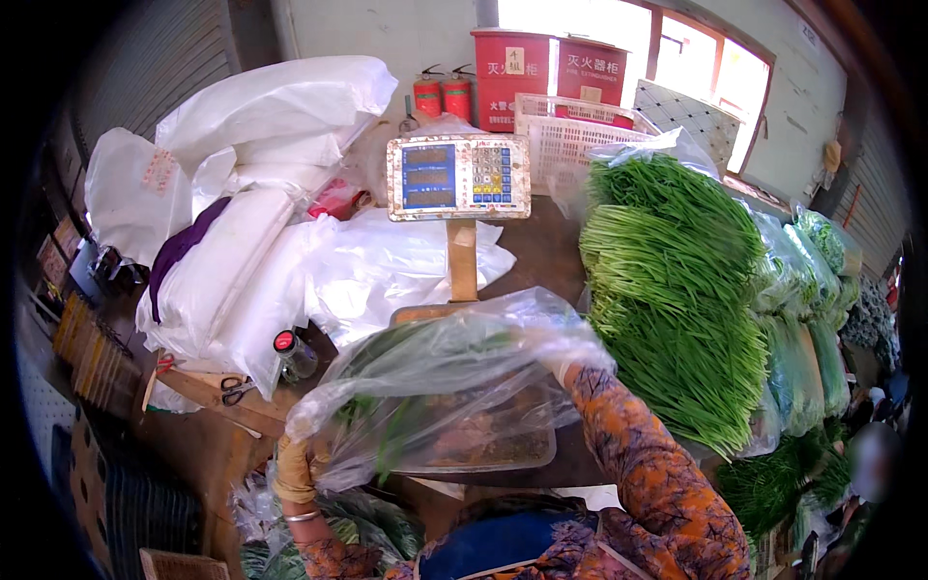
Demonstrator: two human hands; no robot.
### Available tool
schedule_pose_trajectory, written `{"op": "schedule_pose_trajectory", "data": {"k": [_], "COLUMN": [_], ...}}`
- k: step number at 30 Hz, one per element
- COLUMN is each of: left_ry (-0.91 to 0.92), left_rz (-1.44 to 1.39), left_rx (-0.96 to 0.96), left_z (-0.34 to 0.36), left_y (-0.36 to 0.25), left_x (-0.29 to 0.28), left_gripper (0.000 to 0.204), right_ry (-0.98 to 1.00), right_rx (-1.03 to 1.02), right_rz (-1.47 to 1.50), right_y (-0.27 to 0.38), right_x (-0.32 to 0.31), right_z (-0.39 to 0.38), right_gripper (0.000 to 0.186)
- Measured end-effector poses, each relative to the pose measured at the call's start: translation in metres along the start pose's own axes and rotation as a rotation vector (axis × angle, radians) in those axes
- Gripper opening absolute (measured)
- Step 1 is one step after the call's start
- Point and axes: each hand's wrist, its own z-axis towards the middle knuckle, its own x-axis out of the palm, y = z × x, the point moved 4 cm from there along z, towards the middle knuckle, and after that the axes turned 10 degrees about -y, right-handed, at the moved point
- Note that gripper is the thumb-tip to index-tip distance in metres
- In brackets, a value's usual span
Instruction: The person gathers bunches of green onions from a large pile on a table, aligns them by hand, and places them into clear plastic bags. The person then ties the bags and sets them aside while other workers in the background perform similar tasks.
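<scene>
My left hand (294, 468), in a tan glove, is closed on the gathered edge of a clear plastic bag (454, 333). The bag spreads across the weighing scale's platform (522, 454). A few long green leaves (394, 430), like garlic chives, show through the film on its left side. My right hand (561, 365) reaches to the bag's right side; plastic covers it, so its fingers cannot be made out. Behind the bag, the scale's display (459, 177) stands on a post. Close on the right lies a big stack of garlic chives (672, 300).
White sacks and plastic bags (242, 232) fill the left of the table. Black scissors (235, 390) and a red-lidded jar (295, 354) lie near its left edge. White crates (570, 145) stand behind; bagged greens (797, 358) are stacked far right. Bagged leafy vegetables (362, 517) sit below.
</scene>
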Motion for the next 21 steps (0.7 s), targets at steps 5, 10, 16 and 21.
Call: {"op": "schedule_pose_trajectory", "data": {"k": [5, 10, 16, 21], "left_ry": [0.015, -0.225, -0.355, -0.088], "left_rz": [0.588, 1.073, 0.621, 0.469], "left_rx": [0.242, 0.762, 0.995, 1.030], "left_z": [-0.009, -0.011, -0.068, -0.126], "left_y": [-0.012, -0.009, -0.041, -0.027], "left_x": [0.080, 0.056, 0.126, 0.226], "left_gripper": [0.058, 0.076, 0.046, 0.038], "right_ry": [-0.099, -0.197, -0.437, -0.472], "right_rx": [0.067, 0.212, 0.698, 1.242], "right_rz": [-0.230, -0.370, 0.451, -0.021], "right_y": [-0.039, -0.006, 0.063, 0.059], "right_x": [-0.017, -0.064, -0.171, -0.185], "right_z": [-0.060, -0.062, -0.132, -0.305], "right_gripper": [0.029, 0.030, 0.026, 0.031]}}
